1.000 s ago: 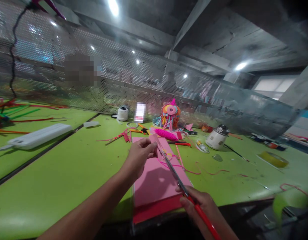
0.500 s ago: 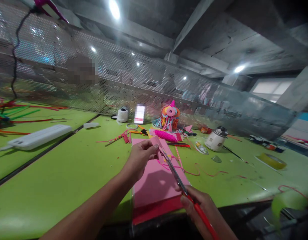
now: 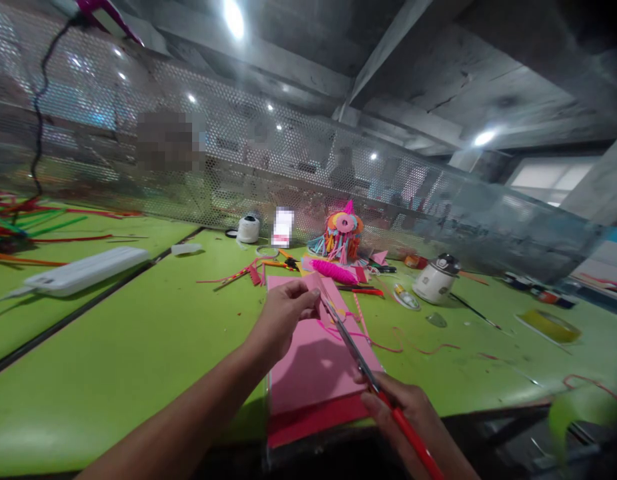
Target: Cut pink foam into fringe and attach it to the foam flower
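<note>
My left hand [image 3: 283, 317] pinches a small piece of pink paper [image 3: 319, 285] between thumb and fingers, raised above the table. My right hand [image 3: 408, 407] grips a pair of scissors [image 3: 357, 353] by its red handles. The scissor blades point up and left, and their tips meet the paper close to my left thumb. Whether the blades are parted is too fine to tell. Under both hands lies a pink sheet [image 3: 318, 380] with a red sheet [image 3: 315, 421] showing along its near edge. A thin pink cord [image 3: 383, 347] crosses the sheet toward the right.
Behind the hands stand a tasselled paper ornament [image 3: 343, 230], a bright pink bundle [image 3: 333, 270], a white thread spool [image 3: 248, 230] and a lit phone [image 3: 283, 227]. A white pot [image 3: 435, 280] and yellow tape roll [image 3: 548, 325] are rightward; a power strip [image 3: 88, 270] lies left.
The whole view has shifted slightly to the left, so things appear a little further right. Both hands, the paper and the scissors keep nearly the same pose.
</note>
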### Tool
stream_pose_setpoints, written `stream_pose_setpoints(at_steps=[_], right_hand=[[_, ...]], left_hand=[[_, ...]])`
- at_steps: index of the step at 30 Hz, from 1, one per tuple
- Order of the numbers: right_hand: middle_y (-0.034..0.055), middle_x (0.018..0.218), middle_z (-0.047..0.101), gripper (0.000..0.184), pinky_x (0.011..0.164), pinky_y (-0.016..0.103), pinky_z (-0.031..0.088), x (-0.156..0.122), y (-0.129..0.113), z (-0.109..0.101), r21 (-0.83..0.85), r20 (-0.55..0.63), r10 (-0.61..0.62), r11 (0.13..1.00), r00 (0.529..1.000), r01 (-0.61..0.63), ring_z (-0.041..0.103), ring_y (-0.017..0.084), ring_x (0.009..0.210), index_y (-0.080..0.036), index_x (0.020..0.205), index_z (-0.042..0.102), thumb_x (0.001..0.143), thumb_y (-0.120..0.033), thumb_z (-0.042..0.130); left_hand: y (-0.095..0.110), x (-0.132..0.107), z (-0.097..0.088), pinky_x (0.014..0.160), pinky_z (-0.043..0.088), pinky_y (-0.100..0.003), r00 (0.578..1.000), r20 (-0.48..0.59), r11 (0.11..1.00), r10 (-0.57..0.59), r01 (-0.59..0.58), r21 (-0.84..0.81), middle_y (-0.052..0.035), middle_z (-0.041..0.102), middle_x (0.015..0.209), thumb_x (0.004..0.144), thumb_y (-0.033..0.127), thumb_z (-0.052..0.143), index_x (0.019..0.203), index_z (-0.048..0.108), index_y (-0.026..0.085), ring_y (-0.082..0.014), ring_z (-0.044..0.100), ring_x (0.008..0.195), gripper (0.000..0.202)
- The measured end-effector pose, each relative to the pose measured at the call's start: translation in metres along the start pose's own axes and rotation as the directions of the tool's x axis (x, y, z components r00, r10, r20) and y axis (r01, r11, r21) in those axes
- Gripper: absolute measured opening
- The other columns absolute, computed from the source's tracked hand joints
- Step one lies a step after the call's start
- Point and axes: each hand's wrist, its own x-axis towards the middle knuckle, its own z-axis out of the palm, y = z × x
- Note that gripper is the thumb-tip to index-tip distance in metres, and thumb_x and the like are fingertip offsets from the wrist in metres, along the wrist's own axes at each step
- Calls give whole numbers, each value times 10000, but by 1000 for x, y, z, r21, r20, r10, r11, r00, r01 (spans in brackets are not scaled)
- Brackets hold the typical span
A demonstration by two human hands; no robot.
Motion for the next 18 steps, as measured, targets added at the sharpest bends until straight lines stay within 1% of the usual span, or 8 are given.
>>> stream_pose_setpoints(at_steps=[3, 5, 7, 10, 13, 15, 18], right_hand=[[-33, 487, 357, 513, 396, 185, 298, -2, -2, -1, 5, -2, 6, 1000, 1000, -6, 287, 81, 428, -137, 916, 661, 778, -583, 449], [-26, 492, 379, 511, 399, 186, 307, -2, -2, -1, 2, -10, -1, 1000, 1000, 1, 303, 85, 431, -134, 907, 662, 774, -582, 453], [-8, 514, 444, 508, 423, 190, 349, -2, -1, 0, -4, -23, -12, 1000, 1000, 12, 359, 97, 445, -139, 900, 668, 770, -583, 457], [24, 581, 552, 494, 502, 203, 426, -1, 0, 0, 6, -38, -16, 1000, 999, 16, 482, 134, 506, -147, 909, 676, 768, -574, 471], [48, 649, 603, 476, 578, 219, 457, -1, -1, -1, 34, -18, -18, 999, 1000, 19, 549, 168, 587, -143, 921, 673, 772, -553, 483], [52, 674, 603, 484, 585, 222, 452, 0, -2, -2, 33, -4, -31, 999, 1000, 31, 546, 170, 603, -141, 934, 666, 778, -555, 471], [21, 601, 539, 518, 503, 211, 405, 0, -3, -3, -2, 1, -27, 1000, 1000, 27, 464, 136, 524, -140, 960, 656, 783, -578, 442]], left_hand=[[1, 0, 1, 576, 469, -258, 1000, 7, 1000, -24, 24, -15, 2, 541, 569, 675, 236, 657, 583, 557, 129, -90, 514, 521, 173], [2, -1, 1, 581, 474, -263, 999, 15, 999, -45, 46, -27, 1, 545, 572, 679, 238, 653, 582, 550, 131, -92, 519, 524, 178], [2, 0, 1, 583, 477, -268, 998, 27, 998, -60, 60, -32, -1, 551, 581, 688, 244, 647, 588, 545, 133, -96, 527, 528, 181], [2, 0, 0, 575, 479, -270, 997, 41, 997, -67, 68, -27, 1, 543, 588, 708, 261, 634, 614, 547, 134, -98, 529, 527, 180], [1, 0, -1, 575, 481, -267, 998, 48, 999, -51, 52, -16, -1, 540, 602, 726, 271, 622, 636, 551, 134, -95, 526, 537, 179], [0, 0, 0, 574, 483, -263, 998, 58, 999, -38, 39, -9, 2, 531, 598, 728, 268, 624, 627, 547, 132, -89, 516, 536, 186], [0, -1, 2, 568, 486, -265, 997, 69, 999, -45, 45, 4, 0, 523, 598, 724, 263, 628, 622, 552, 128, -88, 505, 532, 185]])
